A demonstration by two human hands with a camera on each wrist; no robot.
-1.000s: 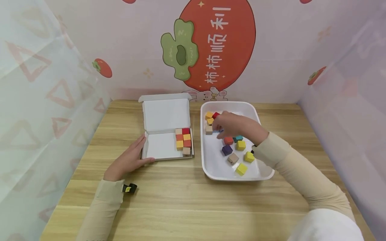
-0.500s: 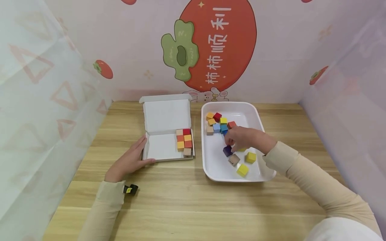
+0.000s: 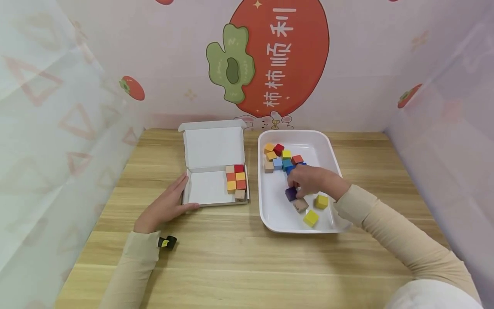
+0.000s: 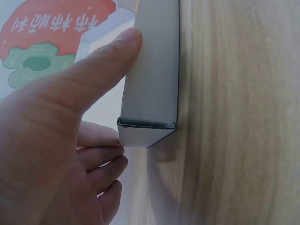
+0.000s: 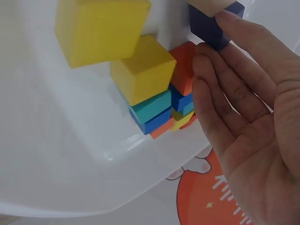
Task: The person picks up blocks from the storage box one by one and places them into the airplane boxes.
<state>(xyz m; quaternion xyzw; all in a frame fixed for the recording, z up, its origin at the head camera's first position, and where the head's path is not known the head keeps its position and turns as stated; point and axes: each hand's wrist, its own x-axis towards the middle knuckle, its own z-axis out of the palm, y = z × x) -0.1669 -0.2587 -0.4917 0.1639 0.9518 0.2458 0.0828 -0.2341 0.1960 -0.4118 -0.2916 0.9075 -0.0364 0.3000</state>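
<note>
My left hand holds the near-left corner of a lidded white cardboard box, thumb on its front wall and fingers along its left side. Along the box's right side, several small wooden cubes in red, orange, yellow and plain wood sit in two columns. Over the white plastic tray, my right hand pinches a dark purple cube between thumb and fingers. A plain wood cube lies close against it. Yellow cubes lie beside the hand in the right wrist view.
More cubes crowd the tray's far-left part, among them a light blue cube and a red cube. The box lid stands raised at the back. Behind the wooden table rises a printed backdrop.
My right hand has moved from the tray's far-left cubes toward the near side, down to the purple cube, and stayed there. The left hand keeps its place on the box.
</note>
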